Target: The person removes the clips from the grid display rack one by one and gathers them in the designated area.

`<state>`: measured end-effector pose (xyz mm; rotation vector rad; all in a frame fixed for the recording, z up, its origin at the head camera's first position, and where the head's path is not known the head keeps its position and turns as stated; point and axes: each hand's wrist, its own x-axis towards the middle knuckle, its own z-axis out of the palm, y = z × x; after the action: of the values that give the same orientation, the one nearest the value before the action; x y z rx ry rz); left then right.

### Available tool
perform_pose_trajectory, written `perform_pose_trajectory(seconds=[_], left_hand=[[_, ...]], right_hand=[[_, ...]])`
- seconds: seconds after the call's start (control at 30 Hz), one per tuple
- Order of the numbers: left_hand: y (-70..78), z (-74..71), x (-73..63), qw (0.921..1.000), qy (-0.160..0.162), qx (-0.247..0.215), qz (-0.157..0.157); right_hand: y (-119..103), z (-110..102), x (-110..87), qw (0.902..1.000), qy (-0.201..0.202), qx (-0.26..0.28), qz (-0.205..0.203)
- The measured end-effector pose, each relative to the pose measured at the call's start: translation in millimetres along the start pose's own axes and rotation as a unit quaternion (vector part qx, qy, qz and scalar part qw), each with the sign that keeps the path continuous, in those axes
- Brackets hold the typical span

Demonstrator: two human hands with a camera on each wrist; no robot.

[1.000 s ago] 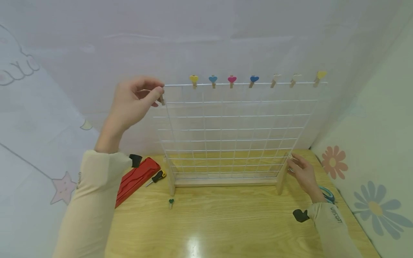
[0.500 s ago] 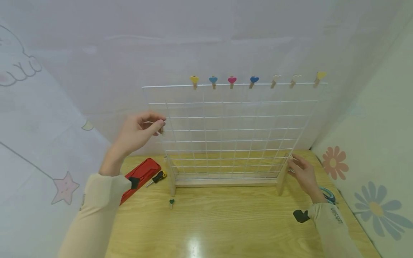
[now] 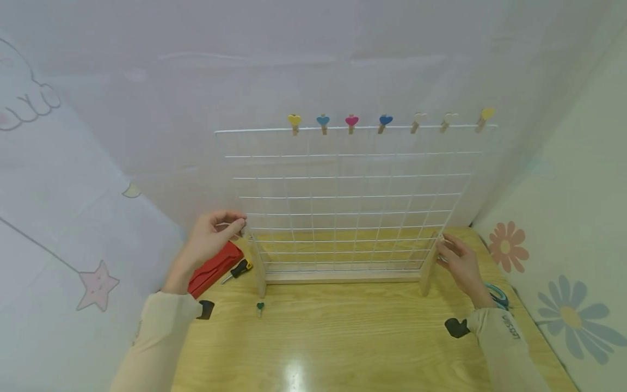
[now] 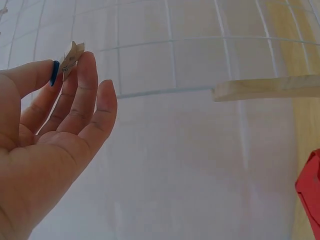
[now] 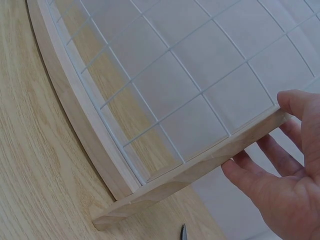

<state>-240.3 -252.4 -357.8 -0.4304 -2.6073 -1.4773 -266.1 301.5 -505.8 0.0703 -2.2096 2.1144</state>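
Between thumb and fingertips my left hand [image 3: 215,237] pinches a small wooden clothespin [image 4: 72,56] with a blue decoration, seen edge-on in the left wrist view. The hand is beside the left edge of a white wire grid [image 3: 254,130], close above the left wooden post [image 3: 257,267]. My right hand [image 3: 459,261] grips the upper end of the right wooden post [image 5: 200,162]. Heart clothespins line the grid's top bar, from a yellow clothespin [image 3: 294,121] past a pink clothespin [image 3: 351,121] to another yellow clothespin [image 3: 486,115] at the right end.
A green heart clothespin [image 3: 260,308] lies on the wooden table [image 3: 343,337] in front of the stand. Left of the stand are a screwdriver [image 3: 239,269] and a red case [image 3: 215,269]. Teal-handled scissors [image 3: 498,296] lie on the right, partly behind the right wrist.
From the grid's top left corner my left hand has moved down along its left side, with the clothespin in its fingers. The right hand stays at the right post.
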Motion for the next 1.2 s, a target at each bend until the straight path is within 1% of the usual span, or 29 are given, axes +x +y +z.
perform_pose_trajectory(seconds=[0.07,0.17,0.3,0.43,0.63,0.77,0.9,1.07,1.2], left_hand=[[-10.7,1.3,-5.5,0.9998,-0.001,0.010,-0.017],[-25.9,3.0,-13.3,0.9993,-0.009,0.006,-0.035],[-45.5,6.3,-21.4,0.9991,-0.008,-0.012,-0.040],[-63.5,10.1,-29.1,0.9986,0.000,-0.005,-0.052],[-92.2,14.8,-40.6,0.9958,0.000,0.011,-0.091],[-110.1,18.9,-49.1,0.9928,-0.006,0.008,-0.120],[-124.7,23.9,-56.5,0.9893,-0.008,-0.001,-0.146],[-138.7,32.0,-63.1,0.9868,-0.006,-0.022,-0.160],[-147.6,38.4,-67.9,0.9834,-0.009,-0.025,-0.179]], right_hand=[[0.1,-0.2,0.0,1.0000,-0.001,-0.002,-0.001],[0.8,-0.4,0.3,1.0000,-0.001,-0.004,-0.001],[1.6,-0.7,0.6,1.0000,0.002,-0.004,-0.002],[2.6,-1.1,0.9,1.0000,0.002,0.000,-0.004],[5.3,-2.4,1.4,0.9999,-0.004,-0.001,-0.011],[5.5,-3.1,1.9,0.9999,-0.007,-0.006,-0.009],[5.1,-3.7,2.3,0.9999,-0.008,-0.012,-0.004],[4.6,-3.5,1.8,0.9998,-0.005,-0.019,0.002],[3.8,-2.7,0.8,0.9999,-0.001,-0.010,0.006]])
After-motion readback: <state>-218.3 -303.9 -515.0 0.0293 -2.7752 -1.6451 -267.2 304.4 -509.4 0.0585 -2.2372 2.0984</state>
